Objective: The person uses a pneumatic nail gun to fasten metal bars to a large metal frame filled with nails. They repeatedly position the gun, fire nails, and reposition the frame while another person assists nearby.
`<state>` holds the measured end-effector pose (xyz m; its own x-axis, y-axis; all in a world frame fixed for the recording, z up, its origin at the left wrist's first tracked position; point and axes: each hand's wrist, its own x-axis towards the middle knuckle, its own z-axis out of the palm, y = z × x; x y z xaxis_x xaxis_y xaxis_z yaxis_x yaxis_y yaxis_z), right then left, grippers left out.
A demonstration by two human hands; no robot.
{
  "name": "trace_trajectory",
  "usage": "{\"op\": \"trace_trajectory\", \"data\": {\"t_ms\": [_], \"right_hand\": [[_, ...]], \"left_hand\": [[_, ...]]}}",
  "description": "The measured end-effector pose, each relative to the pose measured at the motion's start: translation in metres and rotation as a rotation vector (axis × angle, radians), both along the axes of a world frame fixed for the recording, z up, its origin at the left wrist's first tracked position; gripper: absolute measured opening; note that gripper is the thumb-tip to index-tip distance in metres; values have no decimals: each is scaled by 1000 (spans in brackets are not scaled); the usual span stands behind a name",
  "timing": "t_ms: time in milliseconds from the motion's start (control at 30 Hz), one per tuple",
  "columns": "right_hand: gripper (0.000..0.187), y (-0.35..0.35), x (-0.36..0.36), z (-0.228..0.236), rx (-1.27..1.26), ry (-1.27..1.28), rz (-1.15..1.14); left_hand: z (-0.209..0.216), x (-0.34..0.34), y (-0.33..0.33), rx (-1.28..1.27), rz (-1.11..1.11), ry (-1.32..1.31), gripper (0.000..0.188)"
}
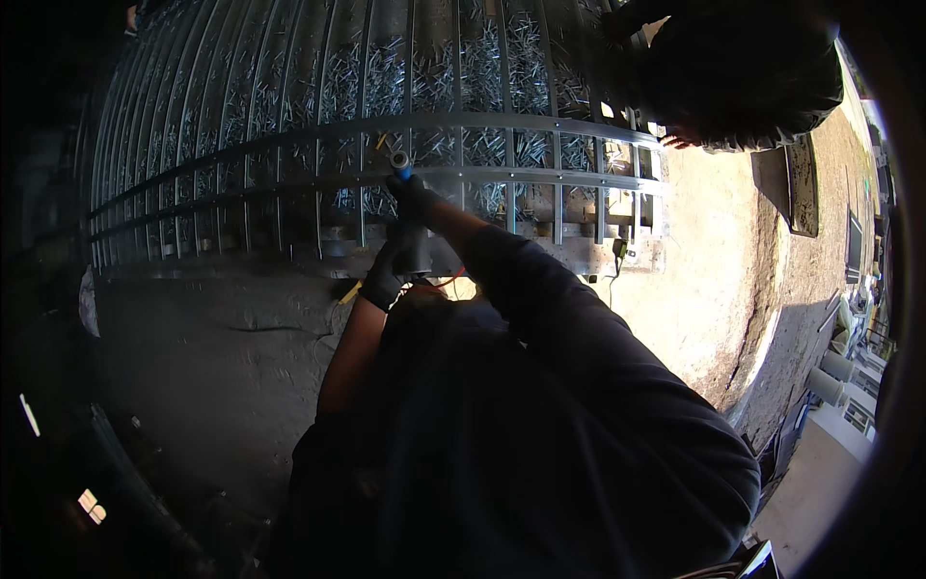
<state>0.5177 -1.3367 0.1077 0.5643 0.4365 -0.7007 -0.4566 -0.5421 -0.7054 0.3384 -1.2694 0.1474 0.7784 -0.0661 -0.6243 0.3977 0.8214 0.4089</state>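
My right hand (415,199), in a dark glove, is wrapped round a rivet gun (403,172) with a blue body and a pale round collar at its head. Just below, my gloved left hand (386,274) closes on the gun's dark lower cylinder (415,253). A red hose (450,281) shows beside that cylinder. The gun's head is over a metal frame (482,175) of long crosswise rails and many slim bars. Whether its tip touches a rail I cannot tell.
Loose thin metal pins (482,82) lie thickly under and between the bars. At the upper right a person in dark clothes (743,77) leans over the frame's end, a hand (672,142) near the rail. A plug-like device with a cord (619,249) hangs at the near edge.
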Motion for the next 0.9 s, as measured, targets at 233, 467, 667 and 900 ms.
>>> {"op": "trace_trajectory", "data": {"t_ms": [233, 467, 667, 900], "right_hand": [[58, 26, 11, -30, 142, -63, -19], [48, 54, 11, -48, 141, -104, -51], [43, 49, 19, -24, 115, -144, -52], [37, 24, 7, -17, 3, -191, 43]], "left_hand": [[31, 4, -22, 30, 93, 133, 55], [35, -6, -16, 82, 64, 59, 58], [34, -6, -12, 99, 83, 164, 66], [42, -8, -17, 311, -52, 115, 63]]}}
